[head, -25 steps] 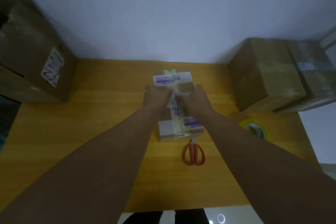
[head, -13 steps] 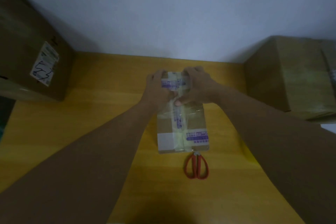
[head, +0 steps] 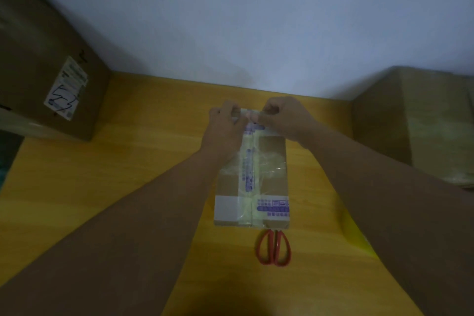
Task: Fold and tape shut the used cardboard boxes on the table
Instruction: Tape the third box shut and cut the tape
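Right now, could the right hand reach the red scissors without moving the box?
Probably yes. The scissors lie uncovered beside the near end of the box; the right hand, at its far end, need only pull back.

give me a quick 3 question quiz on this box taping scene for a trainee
1. True or false: the scissors lie on the table just off the near end of the small box, with no hand on them.
2. Where are the left hand and the right hand?
A. at the near end of the small box
B. at the far end of the small box
C. on the scissors
3. Fill the blank: the scissors' handles are ___.

Key: 1 true; 2 B; 3 red
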